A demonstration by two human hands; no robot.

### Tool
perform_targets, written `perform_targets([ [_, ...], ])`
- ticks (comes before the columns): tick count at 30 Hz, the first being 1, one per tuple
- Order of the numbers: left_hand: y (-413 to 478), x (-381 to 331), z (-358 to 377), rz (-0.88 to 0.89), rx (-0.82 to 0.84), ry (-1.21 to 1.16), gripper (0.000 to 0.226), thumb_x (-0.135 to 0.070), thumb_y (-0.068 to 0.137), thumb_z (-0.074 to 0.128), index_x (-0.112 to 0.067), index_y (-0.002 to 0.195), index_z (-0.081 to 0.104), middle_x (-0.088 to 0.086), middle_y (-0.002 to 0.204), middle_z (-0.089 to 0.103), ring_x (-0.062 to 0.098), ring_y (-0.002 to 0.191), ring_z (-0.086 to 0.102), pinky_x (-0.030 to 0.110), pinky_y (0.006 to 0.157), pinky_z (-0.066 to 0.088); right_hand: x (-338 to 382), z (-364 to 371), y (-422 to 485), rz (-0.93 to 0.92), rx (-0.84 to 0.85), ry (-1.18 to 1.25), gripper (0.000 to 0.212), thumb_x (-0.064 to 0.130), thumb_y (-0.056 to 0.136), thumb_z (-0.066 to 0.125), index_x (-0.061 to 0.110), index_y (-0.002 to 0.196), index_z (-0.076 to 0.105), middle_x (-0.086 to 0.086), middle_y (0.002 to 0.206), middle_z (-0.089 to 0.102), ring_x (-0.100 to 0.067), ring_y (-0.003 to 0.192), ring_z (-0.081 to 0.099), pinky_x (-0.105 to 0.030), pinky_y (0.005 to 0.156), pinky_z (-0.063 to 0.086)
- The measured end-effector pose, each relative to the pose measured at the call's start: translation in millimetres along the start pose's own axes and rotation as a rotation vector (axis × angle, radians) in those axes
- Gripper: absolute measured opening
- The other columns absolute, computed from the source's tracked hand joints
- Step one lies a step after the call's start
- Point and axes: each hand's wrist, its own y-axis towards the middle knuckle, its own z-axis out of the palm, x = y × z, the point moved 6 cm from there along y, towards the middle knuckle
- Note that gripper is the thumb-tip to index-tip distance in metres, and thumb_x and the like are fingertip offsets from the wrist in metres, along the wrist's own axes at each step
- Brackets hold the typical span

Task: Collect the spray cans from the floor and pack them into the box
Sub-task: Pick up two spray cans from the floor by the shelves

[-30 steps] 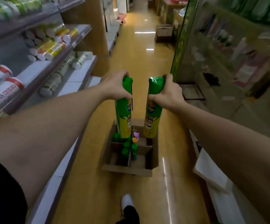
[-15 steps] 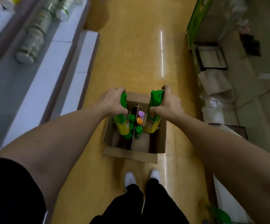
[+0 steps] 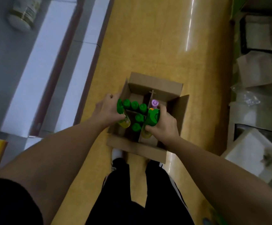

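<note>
Here we see two spray cans, both over the open box [image 3: 136, 149] with their lower ends down inside it. The left can [image 3: 125, 123], green cap and yellow body, tilts by the box's nine o'clock wall, in the near-left cell. The left grip [image 3: 107, 109] is clenched round its cap end. The right can [image 3: 152, 118], same colours, tilts just to the three o'clock side of the long divider [image 3: 152, 95], in the near-right cell. The right grip [image 3: 165, 126] is clasped round its cap from the three o'clock side.

Between the two held cans stand five packed cans, of which we see only the green caps [image 3: 135, 105]. Three sit in a row in the far-left cell and two in the near-left cell, hard against the divider. At one o'clock of the right can, in the far-right cell, a purple cap [image 3: 154, 103] shows, with an orange cap [image 3: 151, 109] touching it, partly hidden by the held can.

The box stands on the yellow floor [image 3: 148, 46], flaps open. At its six o'clock are a white shoe [image 3: 117, 153] and black trousers [image 3: 132, 195]. A white shelf [image 3: 34, 54] runs along at nine o'clock, with a blurred jar [image 3: 24, 13] lying at eleven. White foam boxes [image 3: 259, 73] are stacked at three o'clock.
</note>
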Motion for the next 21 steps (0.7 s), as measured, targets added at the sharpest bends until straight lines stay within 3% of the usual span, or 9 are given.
perform_targets([
  [11,66,71,108,0.006,0.190,0.098,0.073,-0.040,0.081,0.076,-0.020,0.140,0.039,0.012,0.138,0.040,0.037,0.114,0.054,0.048,0.097,0.047,-43,136,17,0.132,0.025,0.079,0.081,0.039,0.076,0.082,0.018,0.142,0.039,-0.008,0.124,0.063,-0.026,0.111,0.061,-0.039,0.092,0.052],
  [15,78,94,148,0.053,0.177,0.065,0.067,-0.039,0.082,0.075,-0.020,0.136,0.040,0.012,0.135,0.042,0.038,0.110,0.056,0.048,0.094,0.048,-54,182,26,0.129,0.045,0.085,0.076,0.034,0.076,0.080,0.016,0.138,0.041,-0.009,0.121,0.062,-0.029,0.111,0.059,-0.043,0.090,0.051],
  [21,97,122,201,0.055,0.183,0.033,0.061,-0.036,0.083,0.073,-0.020,0.133,0.043,0.014,0.133,0.043,0.039,0.102,0.058,0.047,0.091,0.049,-70,234,46,0.064,0.137,0.035,0.078,0.024,0.079,0.082,0.004,0.143,0.043,-0.017,0.134,0.056,-0.033,0.125,0.050,-0.039,0.103,0.040],
])
